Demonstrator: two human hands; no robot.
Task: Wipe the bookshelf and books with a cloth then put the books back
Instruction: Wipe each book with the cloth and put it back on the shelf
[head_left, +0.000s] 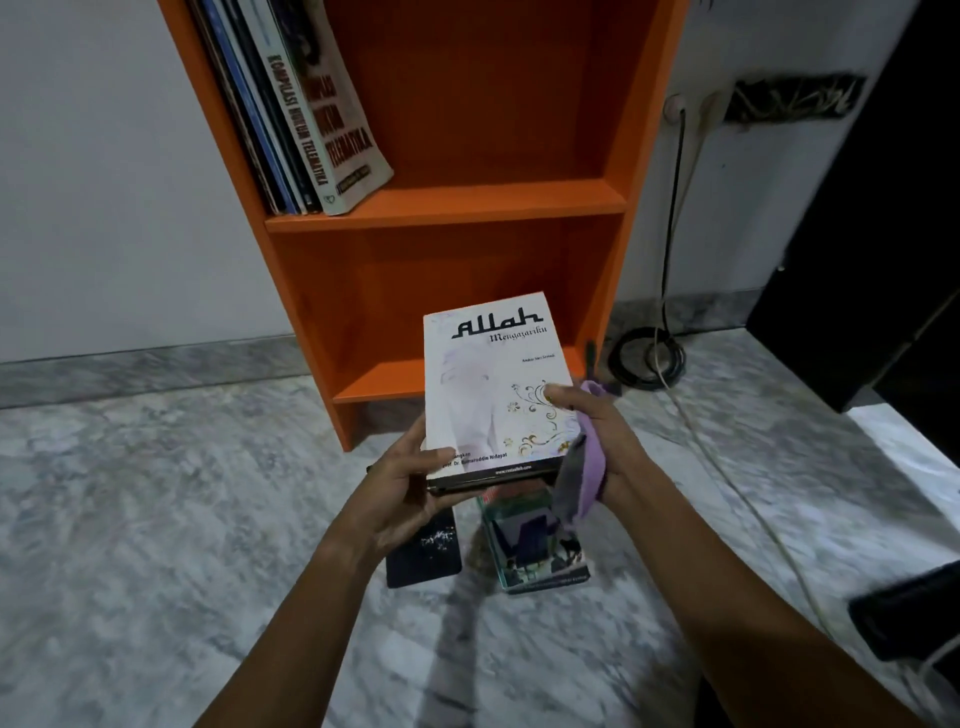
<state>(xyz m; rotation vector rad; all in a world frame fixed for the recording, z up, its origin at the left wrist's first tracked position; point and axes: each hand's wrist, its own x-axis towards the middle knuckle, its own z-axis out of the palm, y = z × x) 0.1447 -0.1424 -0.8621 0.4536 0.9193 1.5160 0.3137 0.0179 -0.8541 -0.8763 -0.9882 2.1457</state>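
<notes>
I hold a white book (493, 384) flat in front of the orange bookshelf (447, 202). My left hand (400, 483) grips the book's near left corner. My right hand (597, 431) holds its right edge, with a purple cloth (587, 462) pinched against the palm and hanging down. Under the book, on the floor, lie a dark book (426, 551) and a greenish book (535, 545). Several books (306, 109) lean at the left of the upper shelf. The lower shelf compartment has nothing in it.
The marble floor (156, 493) spreads all around. Black and white cables (654, 353) coil on the floor to the right of the shelf, running up to wall sockets (696, 109). Dark furniture (872, 260) stands at the right. A dark object (909, 613) lies at the lower right.
</notes>
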